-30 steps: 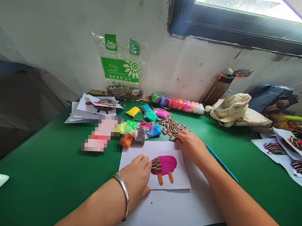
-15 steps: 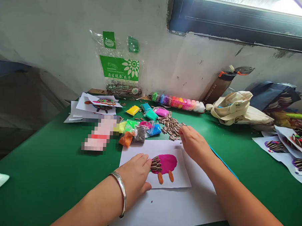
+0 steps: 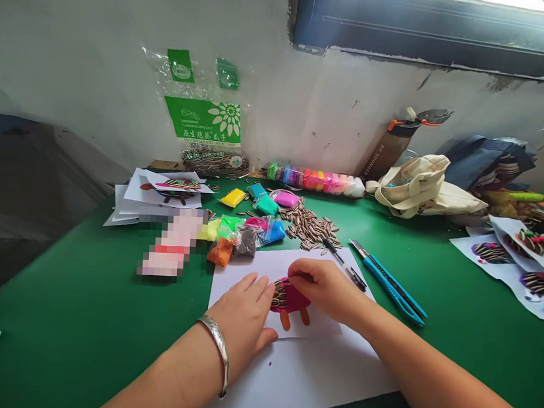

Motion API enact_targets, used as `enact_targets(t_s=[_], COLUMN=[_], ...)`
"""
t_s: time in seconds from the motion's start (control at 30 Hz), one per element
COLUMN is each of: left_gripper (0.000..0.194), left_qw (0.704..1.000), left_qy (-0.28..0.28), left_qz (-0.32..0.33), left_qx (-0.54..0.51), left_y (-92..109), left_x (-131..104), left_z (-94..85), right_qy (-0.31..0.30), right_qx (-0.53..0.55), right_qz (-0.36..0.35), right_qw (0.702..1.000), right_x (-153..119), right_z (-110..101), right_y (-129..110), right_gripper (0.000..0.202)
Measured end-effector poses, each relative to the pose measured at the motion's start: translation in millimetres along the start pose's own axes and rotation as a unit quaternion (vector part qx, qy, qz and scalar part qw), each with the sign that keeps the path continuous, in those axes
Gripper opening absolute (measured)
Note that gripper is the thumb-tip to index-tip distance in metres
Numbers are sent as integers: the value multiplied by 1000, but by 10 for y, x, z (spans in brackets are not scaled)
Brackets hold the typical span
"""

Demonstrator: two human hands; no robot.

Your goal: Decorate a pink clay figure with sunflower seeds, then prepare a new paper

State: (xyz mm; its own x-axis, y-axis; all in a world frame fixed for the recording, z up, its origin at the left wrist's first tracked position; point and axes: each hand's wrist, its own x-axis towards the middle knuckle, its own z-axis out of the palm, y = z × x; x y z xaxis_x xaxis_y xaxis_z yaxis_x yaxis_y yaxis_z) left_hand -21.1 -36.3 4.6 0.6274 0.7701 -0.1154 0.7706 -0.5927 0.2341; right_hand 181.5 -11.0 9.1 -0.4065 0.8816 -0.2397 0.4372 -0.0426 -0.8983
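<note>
My left hand [image 3: 244, 311] lies flat with fingers stretched out on the left side of a small white card [image 3: 327, 328]. On the card is a magenta clay shape [image 3: 297, 298] with two orange clay legs [image 3: 285, 320]. Rows of striped sunflower seeds [image 3: 279, 294] cover its left part. My right hand [image 3: 316, 284] is over the upper right of the clay, thumb and finger pinched on a sunflower seed [image 3: 287, 281] at the edge of the rows. Its fingers partly hide the clay. Beneath the card is a larger white sheet [image 3: 318, 374].
Behind the sheet lie a seed pile [image 3: 309, 225] and several clay packets [image 3: 245, 242]. A pen [image 3: 344, 264] and a blue utility knife [image 3: 390, 284], blade showing, lie right of my right hand. A seed bag [image 3: 207, 123] leans on the wall. Finished-looking cards [image 3: 495, 253] lie far right.
My right hand has moved from the seed pile down and left to the clay shape, uncovering the pen and utility knife. My left hand stays on the card.
</note>
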Motion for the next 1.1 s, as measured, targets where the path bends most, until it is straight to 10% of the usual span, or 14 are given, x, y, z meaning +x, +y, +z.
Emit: enact_targets(t_s=[0.43, 0.7, 1.1], left_gripper=[61, 62, 55], left_qw=[1000, 995, 998], left_qy=[8, -81, -35], left_qz=[-14, -63, -56], left_qx=[20, -16, -17], left_y=[49, 156, 150], left_x=[36, 79, 65], left_z=[-5, -171, -81], right_qy=[37, 99, 138], right_qx=[-64, -212, -248], right_qz=[-4, -35, -67], right_qw=[997, 972, 956], right_x=[28, 89, -8], right_z=[88, 125, 33], right_y=[15, 8, 54], right_gripper=[19, 21, 20])
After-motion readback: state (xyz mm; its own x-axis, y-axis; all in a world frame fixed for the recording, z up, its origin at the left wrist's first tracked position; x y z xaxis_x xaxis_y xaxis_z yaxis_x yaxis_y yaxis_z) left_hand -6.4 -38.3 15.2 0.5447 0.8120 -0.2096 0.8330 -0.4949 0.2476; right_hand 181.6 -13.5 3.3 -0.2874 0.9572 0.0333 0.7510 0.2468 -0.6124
